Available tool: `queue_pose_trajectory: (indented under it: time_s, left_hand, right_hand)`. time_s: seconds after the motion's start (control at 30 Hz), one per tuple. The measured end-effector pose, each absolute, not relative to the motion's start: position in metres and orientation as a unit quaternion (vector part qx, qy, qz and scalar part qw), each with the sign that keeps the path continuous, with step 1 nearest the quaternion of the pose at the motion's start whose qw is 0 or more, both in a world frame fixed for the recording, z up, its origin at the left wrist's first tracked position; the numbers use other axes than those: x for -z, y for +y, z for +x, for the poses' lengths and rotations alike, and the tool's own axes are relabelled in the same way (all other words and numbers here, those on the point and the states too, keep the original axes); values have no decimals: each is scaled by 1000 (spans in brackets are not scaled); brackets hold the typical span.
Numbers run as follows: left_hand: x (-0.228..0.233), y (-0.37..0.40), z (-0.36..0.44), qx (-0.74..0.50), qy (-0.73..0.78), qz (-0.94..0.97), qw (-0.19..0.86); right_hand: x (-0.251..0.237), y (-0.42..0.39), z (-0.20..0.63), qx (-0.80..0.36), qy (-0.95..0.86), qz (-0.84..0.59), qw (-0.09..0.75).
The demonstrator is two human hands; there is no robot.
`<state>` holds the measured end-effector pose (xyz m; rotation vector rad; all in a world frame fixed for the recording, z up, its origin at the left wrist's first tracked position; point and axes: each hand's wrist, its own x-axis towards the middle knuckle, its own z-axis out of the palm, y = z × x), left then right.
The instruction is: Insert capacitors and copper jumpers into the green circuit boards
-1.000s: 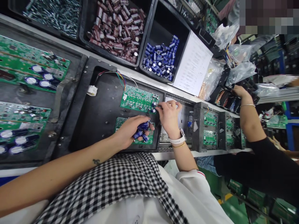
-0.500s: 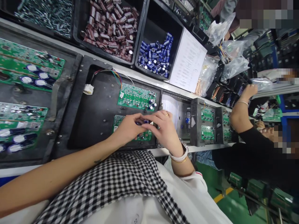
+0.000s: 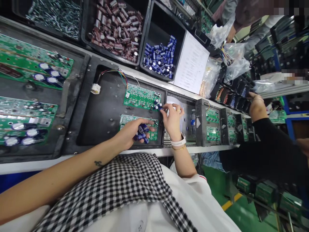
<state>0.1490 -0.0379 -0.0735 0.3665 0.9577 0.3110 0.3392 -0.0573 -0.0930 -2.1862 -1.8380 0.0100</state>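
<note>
Right hand (image 3: 173,120) pinches one blue cap (image 3: 161,108) w/ fingertips, at the top green board (image 3: 142,96) edge. Push it straight down, legs in holes. Left hand (image 3: 131,132) is cupped round spare blue caps (image 3: 142,132), over the lower board (image 3: 129,118); keep it still.

We have a single view, from a camera worn on our head, looking forward and steeply down across our chest onto the worktop (image 3: 145,151). It sits close, tilted so the worktop's near edge runs slanted across the frame. Bins line the far edge; to the right the view runs along the line past a neighbouring person.
</note>
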Motion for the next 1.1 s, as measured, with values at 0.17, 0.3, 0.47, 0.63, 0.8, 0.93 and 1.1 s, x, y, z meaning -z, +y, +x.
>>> queue_pose_trajectory:
  time_s: [0.17,0.3,0.47,0.63,0.8,0.93,1.1]
  left_hand:
    - [74,-44,138,-172,440,168,865]
    - [75,-47,134,-182,439,160,865]
    - [76,-45,135,-187,435,168,865]
    - [76,-42,136,-177,427,163,871]
    - [78,-43,137,-166,429,165,872]
    - [79,-45,137,-161,428,171,873]
    - [76,-46,136,-144,408,194,881]
  right_hand:
    - [92,-54,342,4,-651,-747,130]
    - [90,-51,343,13,-660,-739,131]
    - [88,-49,347,2,-667,-733,137]
    - [89,-48,352,-11,-664,-730,161]
    - [96,-50,350,24,-687,-710,154]
    - [96,-50,346,44,-713,-687,133]
    - [58,-71,325,-106,-696,-675,222]
